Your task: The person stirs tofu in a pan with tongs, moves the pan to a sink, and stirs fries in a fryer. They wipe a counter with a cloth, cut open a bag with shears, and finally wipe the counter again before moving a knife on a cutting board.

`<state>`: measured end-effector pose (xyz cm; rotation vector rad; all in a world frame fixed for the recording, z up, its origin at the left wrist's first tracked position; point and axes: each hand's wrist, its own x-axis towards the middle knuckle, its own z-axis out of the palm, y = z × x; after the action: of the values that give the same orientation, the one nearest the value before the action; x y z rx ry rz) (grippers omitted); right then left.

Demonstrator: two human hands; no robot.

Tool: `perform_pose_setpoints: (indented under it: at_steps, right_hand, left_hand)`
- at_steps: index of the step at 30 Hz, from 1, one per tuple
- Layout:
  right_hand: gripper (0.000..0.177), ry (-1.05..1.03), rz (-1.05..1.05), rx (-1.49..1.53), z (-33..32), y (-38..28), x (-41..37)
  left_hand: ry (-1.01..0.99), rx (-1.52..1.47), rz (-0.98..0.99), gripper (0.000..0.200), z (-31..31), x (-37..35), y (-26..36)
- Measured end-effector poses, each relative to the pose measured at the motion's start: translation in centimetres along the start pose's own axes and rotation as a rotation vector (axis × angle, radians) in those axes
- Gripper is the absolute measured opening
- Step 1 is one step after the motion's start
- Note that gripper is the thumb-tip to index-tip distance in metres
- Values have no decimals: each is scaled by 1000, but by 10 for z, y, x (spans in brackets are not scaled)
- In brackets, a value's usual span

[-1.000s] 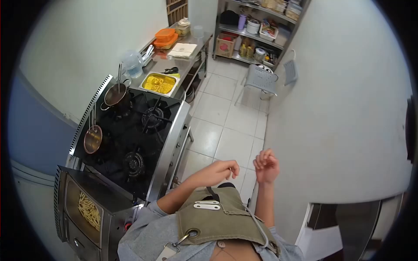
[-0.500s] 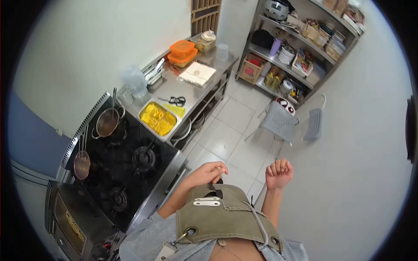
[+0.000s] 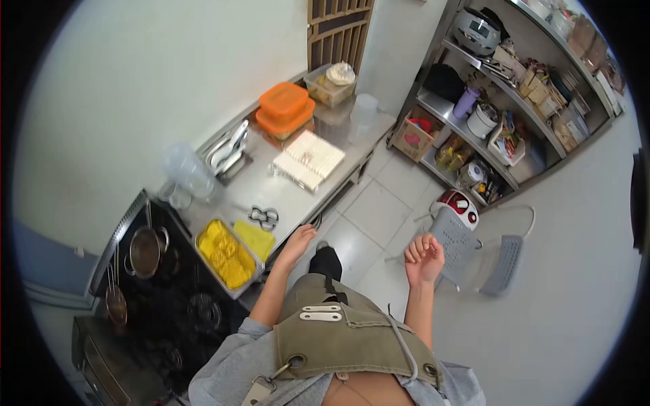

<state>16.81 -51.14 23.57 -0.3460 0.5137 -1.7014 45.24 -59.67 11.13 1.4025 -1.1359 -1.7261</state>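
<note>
My left hand (image 3: pixel 296 247) hangs in front of the table's edge, just right of the yellow cloth, its fingers loosely bent and holding nothing. Out to the right, my right hand (image 3: pixel 424 259) is raised with half-curled fingers apart and nothing in them; it appears in front of the grey perforated chair (image 3: pixel 452 240). Nearest the left hand on the steel table (image 3: pixel 288 203) are a metal tray (image 3: pixel 258 269) of yellow food in sections, a yellow cloth (image 3: pixel 253 238) and black-handled scissors (image 3: pixel 263 216).
A black stove (image 3: pixel 203 311) with pans stands at left. Further along the table are a package of pale square sheets (image 3: pixel 310 160), orange-lidded containers (image 3: pixel 284 101) and a clear plastic jug (image 3: pixel 188 172). Loaded metal shelves (image 3: pixel 504 183) and a red-and-white appliance (image 3: pixel 458 206) are at the back right.
My view has moved forward along the table, with the stove shifting down and left. The left hand has swung forward, away from the apron; the right hand's fingers have loosened slightly.
</note>
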Motion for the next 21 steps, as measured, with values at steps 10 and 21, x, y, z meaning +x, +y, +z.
perform_pose_setpoints:
  at_steps: [10,21]
  right_hand:
    - [23,78,52,-178,30,-17,224]
    - [21,29,624,-398,8,21,430]
  left_hand:
    - [610,43,23,78,-68,245,58]
    - [945,-313,58,90,-140,369,161]
